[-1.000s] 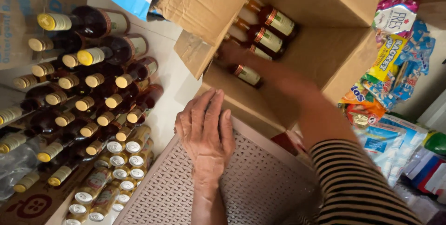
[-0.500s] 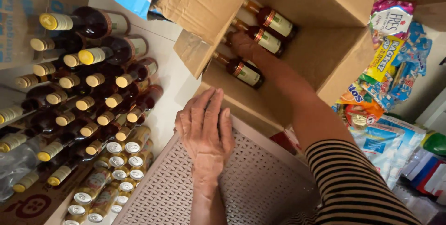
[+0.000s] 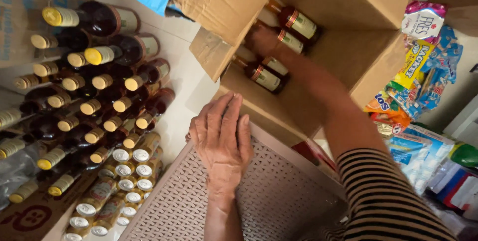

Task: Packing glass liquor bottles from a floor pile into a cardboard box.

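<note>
My right hand (image 3: pixel 263 39) reaches deep into an open cardboard box (image 3: pixel 358 47) lying on its side. Its fingers curl over the neck of the middle bottle (image 3: pixel 291 42), one of three dark labelled bottles there. Another bottle (image 3: pixel 298 22) lies just above it and a third bottle (image 3: pixel 264 76) just below. The hand is blurred, so the grip is not sharp. My left hand (image 3: pixel 221 139) rests flat, fingers spread, on the edge of a beige lattice stool top (image 3: pixel 279 201). A striped sleeve (image 3: pixel 383 196) covers my right upper arm.
Many dark bottles with gold caps (image 3: pixel 94 87) lie stacked at the left, with small white-capped bottles (image 3: pixel 124 176) below them on a cardboard tray. Colourful snack packets (image 3: pixel 423 67) hang at the right. A box flap (image 3: pixel 224 2) juts out over the white floor (image 3: pixel 179 77).
My right hand has moved up inside the box, from the lowest bottle to the middle one. The lowest bottle now lies uncovered. My left hand has stayed flat on the stool.
</note>
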